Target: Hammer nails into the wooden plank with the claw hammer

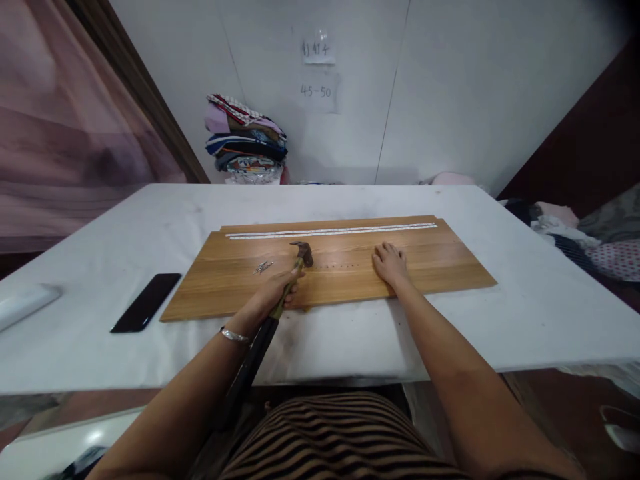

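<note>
My left hand (278, 291) is wrapped round the upper handle of a claw hammer (304, 253), whose dark head is over the middle of a wooden board (440, 257). The black grip of the hammer runs back toward my body. My right hand (391, 263) rests palm down on the board, fingers a little apart, holding nothing. Between the hammer head and my right hand runs a row of small dark marks (343, 267), too small to tell whether they are nails or holes. A small pile of nails (263, 267) lies on the board left of the hammer head.
White strips with markings (330, 232) lie along the board's far side. A black phone (146, 303) lies left of the board on the white-covered table (350, 347). Folded clothes (247, 143) are stacked at the back by the wall; more cloth (565, 227) lies beyond the right edge.
</note>
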### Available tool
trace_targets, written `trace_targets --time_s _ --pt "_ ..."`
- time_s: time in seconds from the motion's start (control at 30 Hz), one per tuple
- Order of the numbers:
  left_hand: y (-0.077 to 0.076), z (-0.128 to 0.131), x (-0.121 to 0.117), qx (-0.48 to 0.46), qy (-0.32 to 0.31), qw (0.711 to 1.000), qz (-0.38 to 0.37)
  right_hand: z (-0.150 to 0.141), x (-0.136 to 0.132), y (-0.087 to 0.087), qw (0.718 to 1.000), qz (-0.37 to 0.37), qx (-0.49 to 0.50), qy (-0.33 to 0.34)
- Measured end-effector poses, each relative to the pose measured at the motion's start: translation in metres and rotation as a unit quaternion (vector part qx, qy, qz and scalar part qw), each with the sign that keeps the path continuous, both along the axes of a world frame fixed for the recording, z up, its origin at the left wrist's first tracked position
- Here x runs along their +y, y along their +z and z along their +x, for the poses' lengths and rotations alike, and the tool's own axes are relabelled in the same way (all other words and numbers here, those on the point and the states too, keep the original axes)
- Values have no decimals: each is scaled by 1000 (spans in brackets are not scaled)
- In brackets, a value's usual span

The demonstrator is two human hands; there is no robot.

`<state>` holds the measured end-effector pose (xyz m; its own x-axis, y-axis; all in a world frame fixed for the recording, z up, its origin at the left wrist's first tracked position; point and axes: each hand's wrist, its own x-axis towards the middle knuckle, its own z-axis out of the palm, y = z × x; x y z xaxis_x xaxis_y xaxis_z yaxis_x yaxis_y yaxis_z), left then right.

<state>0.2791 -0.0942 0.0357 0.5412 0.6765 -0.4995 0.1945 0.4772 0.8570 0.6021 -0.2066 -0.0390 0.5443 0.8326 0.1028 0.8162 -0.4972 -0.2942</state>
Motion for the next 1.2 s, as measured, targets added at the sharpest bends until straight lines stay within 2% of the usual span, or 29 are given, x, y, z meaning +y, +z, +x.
trace_targets --time_s 0.23,0.7,1.2 --pt "5 1 0 -1 4 1000 -8 -1 1 -1 1000 -5 5 -6" --pt "2 -2 1 -20 -10 1000 -14 1 1 -2 1000 -7 -13 -2" --pt "2 -1 0 3 -1 1000 -12 0 0 0 1000 -6 -8 -2"
